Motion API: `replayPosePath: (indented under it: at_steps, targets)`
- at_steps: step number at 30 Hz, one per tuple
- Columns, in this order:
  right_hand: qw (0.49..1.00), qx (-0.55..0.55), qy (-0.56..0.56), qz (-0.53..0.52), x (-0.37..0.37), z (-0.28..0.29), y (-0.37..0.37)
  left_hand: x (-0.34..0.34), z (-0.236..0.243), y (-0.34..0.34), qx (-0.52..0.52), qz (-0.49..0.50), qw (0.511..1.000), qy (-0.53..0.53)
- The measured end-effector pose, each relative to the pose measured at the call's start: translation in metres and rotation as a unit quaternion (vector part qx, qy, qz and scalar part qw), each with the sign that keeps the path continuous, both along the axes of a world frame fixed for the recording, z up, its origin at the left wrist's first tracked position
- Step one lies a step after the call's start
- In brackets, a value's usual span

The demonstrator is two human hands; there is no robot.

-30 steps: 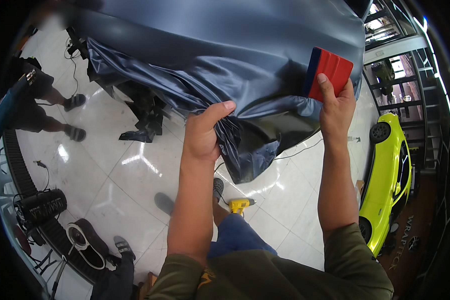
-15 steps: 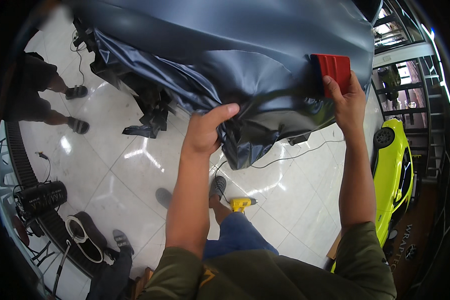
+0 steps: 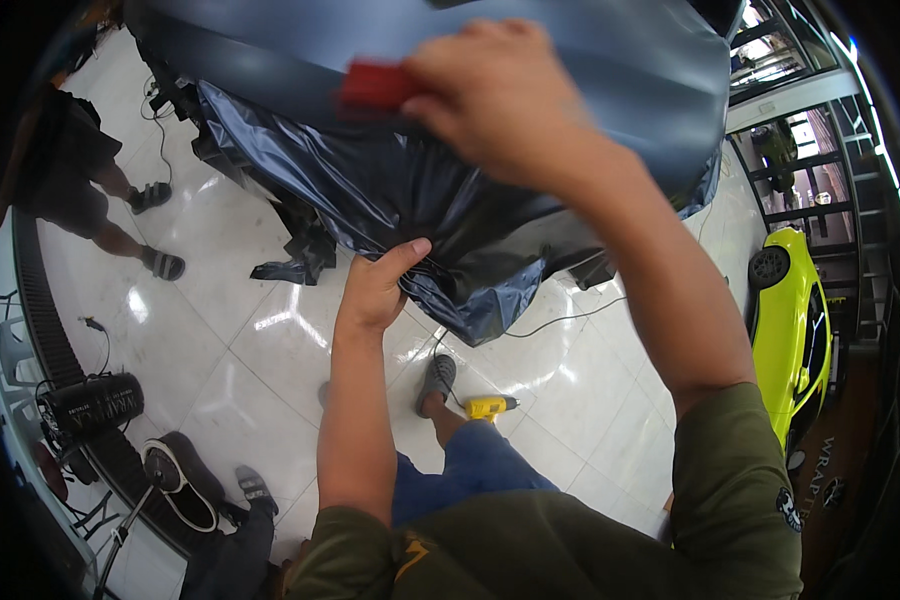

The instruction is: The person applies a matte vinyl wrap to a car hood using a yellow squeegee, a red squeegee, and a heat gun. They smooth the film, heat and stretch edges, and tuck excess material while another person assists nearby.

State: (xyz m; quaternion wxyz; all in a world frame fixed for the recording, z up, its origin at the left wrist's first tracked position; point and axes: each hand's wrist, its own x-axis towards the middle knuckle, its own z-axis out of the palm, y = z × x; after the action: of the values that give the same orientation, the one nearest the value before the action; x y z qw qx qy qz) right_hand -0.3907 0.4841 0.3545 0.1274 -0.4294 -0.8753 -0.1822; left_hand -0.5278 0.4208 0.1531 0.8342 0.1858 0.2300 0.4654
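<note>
A dark blue-grey car panel point(image 3: 300, 40) with a satin sheen fills the top of the view. Loose vinyl wrap film point(image 3: 490, 310) of the same colour hangs in folds over its near edge. My left hand point(image 3: 375, 290) is closed on the bunched film, thumb on top, and pulls it into creases. Over the panel, my right hand point(image 3: 500, 105) grips a red squeegee point(image 3: 375, 86), both blurred by motion. The squeegee is at or just above the surface; whether it touches I cannot tell. My right forearm covers part of the film.
On the tiled floor near my foot lies a yellow heat gun point(image 3: 490, 407) with a trailing cable point(image 3: 570, 318). A person in sandals point(image 3: 155, 195) stands at the left. A rolling stool point(image 3: 180, 480) and a black cylinder point(image 3: 95, 405) are lower left; a bright yellow-green car point(image 3: 795, 340) stands right.
My right hand has swept the squeegee leftward and slightly up across the panel. My left hand, still holding the film, has shifted left and a little lower.
</note>
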Motion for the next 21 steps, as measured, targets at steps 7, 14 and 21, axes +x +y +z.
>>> replayPosePath:
  at_steps: [7,14,21]
  targets:
    - [0.921,-0.075,0.199,-0.326,0.145,-0.007,-0.077,-0.005,0.004,-0.006,0.015,-0.001,1.0,-0.004]
    - [0.981,0.059,0.091,-0.158,0.065,-0.021,-0.036,-0.004,0.002,-0.005,-0.013,-0.011,1.0,-0.001]
    - [0.888,-0.032,0.379,-0.26,0.107,-0.016,-0.051,0.031,0.048,-0.014,-0.035,0.074,0.988,-0.132]
